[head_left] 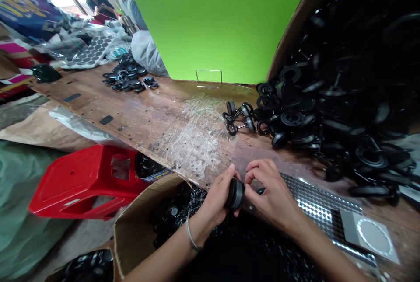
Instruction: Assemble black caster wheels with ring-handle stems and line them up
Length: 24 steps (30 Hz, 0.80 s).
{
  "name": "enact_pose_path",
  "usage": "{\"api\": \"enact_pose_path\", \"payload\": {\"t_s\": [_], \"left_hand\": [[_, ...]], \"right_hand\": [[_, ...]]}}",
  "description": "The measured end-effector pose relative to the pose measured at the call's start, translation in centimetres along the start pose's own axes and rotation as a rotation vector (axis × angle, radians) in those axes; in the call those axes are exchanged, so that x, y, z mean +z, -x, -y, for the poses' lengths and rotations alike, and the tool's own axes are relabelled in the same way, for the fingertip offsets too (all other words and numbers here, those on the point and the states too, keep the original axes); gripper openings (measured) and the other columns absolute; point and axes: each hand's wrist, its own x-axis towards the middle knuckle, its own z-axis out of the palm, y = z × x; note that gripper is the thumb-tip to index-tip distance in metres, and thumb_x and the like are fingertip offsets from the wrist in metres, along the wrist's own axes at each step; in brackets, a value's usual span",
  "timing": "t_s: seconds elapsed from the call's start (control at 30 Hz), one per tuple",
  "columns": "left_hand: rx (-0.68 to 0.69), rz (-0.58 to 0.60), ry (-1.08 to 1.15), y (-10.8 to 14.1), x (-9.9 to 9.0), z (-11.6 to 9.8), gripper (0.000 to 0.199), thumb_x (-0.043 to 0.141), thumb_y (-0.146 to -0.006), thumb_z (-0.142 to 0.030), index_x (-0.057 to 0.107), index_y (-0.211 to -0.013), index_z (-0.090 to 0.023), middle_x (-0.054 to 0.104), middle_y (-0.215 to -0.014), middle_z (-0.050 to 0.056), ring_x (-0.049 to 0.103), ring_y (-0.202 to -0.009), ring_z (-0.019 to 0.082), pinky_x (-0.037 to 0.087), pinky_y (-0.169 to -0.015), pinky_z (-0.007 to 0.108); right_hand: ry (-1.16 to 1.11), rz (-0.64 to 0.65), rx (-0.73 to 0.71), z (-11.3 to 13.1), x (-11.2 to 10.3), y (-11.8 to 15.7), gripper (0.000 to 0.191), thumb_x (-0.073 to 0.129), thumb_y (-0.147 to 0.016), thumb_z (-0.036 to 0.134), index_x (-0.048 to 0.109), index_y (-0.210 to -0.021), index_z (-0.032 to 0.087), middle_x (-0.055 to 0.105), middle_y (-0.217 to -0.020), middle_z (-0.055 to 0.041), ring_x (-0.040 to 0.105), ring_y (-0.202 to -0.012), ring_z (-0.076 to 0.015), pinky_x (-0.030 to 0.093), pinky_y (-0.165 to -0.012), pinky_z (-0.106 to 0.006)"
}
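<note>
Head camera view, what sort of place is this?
Probably a small assembly workshop, judging by the scuffed brown wooden workbench, the heap of round black parts and the open brown cardboard box.

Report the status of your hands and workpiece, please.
Left hand gripping ribbed black disc. Right hand curled beside it. Black ring-shaped parts heaped on bench, clear of both hands.

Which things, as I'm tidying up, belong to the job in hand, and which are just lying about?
Likely the job's:
round black part, in the left hand
black parts heaped at right

Probably just lying about:
red stool
pale plastic bag
</note>
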Motion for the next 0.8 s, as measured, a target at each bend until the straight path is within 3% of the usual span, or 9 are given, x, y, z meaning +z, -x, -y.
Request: {"api": "enact_pose_path", "payload": {"t_s": [0.17,0.33,0.43,0.53,0.67,0.73,0.8], "left_hand": [[-0.016,-0.011,0.056,0.1,-0.1,0.5,0.045,0.059,-0.080,-0.062,0.058,-0.078,-0.017,0.055,-0.056,-0.002,0.044,-0.035,0.009,0.035,-0.025,0.017],[-0.085,-0.057,0.285,-0.2,-0.2,0.8,0.041,0.066,-0.077,-0.058,0.057,-0.078,-0.018,0.052,-0.049,-0.004,0.043,-0.034,0.009,0.031,-0.027,0.016],[-0.135,-0.048,0.269,-0.6,-0.3,0.8,0.040,0.067,-0.076,-0.057,0.057,-0.078,-0.018,0.051,-0.046,-0.005,0.043,-0.033,0.010,0.028,-0.027,0.016],[-0.160,-0.030,0.194,-0.9,-0.4,0.7,0.037,0.065,-0.078,-0.055,0.056,-0.079,-0.019,0.052,-0.049,-0.004,0.045,-0.033,0.011,0.028,-0.027,0.017],[-0.135,0.085,0.131,-1.1,-0.5,-0.1,0.032,0.060,-0.081,-0.051,0.059,-0.082,-0.019,0.054,-0.054,-0.003,0.048,-0.038,0.011,0.038,-0.034,0.020],[-0.102,0.098,0.124,-1.2,-0.9,-0.6,0.026,0.061,-0.080,-0.044,0.060,-0.083,-0.018,0.056,-0.058,-0.002,0.053,-0.044,0.012,0.045,-0.041,0.023],[-0.070,0.045,0.150,-1.3,-1.3,-0.9,0.021,0.061,-0.079,-0.039,0.060,-0.081,-0.018,0.055,-0.058,-0.002,0.053,-0.045,0.012,0.046,-0.044,0.023]], "right_hand": [[0.092,0.056,-0.073,-0.3,-0.1,0.1,0.012,0.055,-0.081,0.011,0.058,-0.073,0.020,0.061,-0.094,-0.0054,0.053,-0.095,-0.0206,0.047,-0.082,-0.035],[0.253,0.023,-0.342,0.3,0.0,1.6,0.022,0.051,-0.089,0.009,0.063,-0.108,0.013,0.062,-0.113,-0.0123,0.048,-0.118,-0.0271,0.043,-0.098,-0.046],[0.328,0.021,-0.428,0.5,0.5,2.7,0.033,0.048,-0.090,0.008,0.059,-0.121,0.008,0.061,-0.123,-0.0162,0.046,-0.126,-0.0292,0.039,-0.104,-0.051],[0.308,-0.005,-0.359,0.2,0.6,3.2,0.035,0.046,-0.091,0.008,0.059,-0.124,0.012,0.061,-0.125,-0.0159,0.046,-0.128,-0.0299,0.039,-0.104,-0.052],[0.077,0.020,-0.071,-1.8,-1.4,3.1,0.032,0.045,-0.096,0.020,0.059,-0.124,0.023,0.059,-0.125,-0.0103,0.054,-0.119,-0.0232,0.047,-0.097,-0.041],[0.035,-0.004,0.072,-3.3,-2.6,3.4,0.025,0.046,-0.096,0.027,0.062,-0.115,0.024,0.060,-0.118,-0.0085,0.057,-0.110,-0.0217,0.048,-0.091,-0.037],[0.106,-0.018,0.107,-4.6,-3.1,4.2,0.016,0.050,-0.093,0.029,0.065,-0.096,0.023,0.061,-0.105,-0.0076,0.057,-0.102,-0.0230,0.047,-0.087,-0.039]]}}
